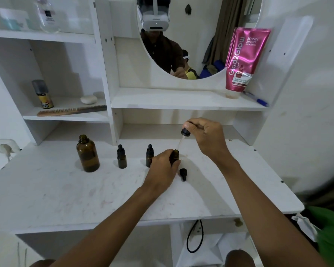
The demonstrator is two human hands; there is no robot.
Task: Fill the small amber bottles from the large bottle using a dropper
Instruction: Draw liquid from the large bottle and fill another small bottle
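1. The right hand (204,135) pinches the bulb of the dropper (183,137) between thumb and fingers, so a squeeze can release liquid; the glass tube slants down-left toward the open neck below.
2. The left hand (163,166) is wrapped around a small open bottle (175,154), fingers closed on its body, probably to keep it upright and steady while the tip goes in. Whether the tip is inside the neck, I cannot tell.
3. That bottle's cap (183,174) lies on its side on the desk (85,189), just beside the left hand, within reach for closing.
4. Two capped small bottles (121,157) (149,156) stand in a row to the left, one near the hand.
5. The large bottle (87,154) stands uncapped further left, well apart, ready for the next draw.
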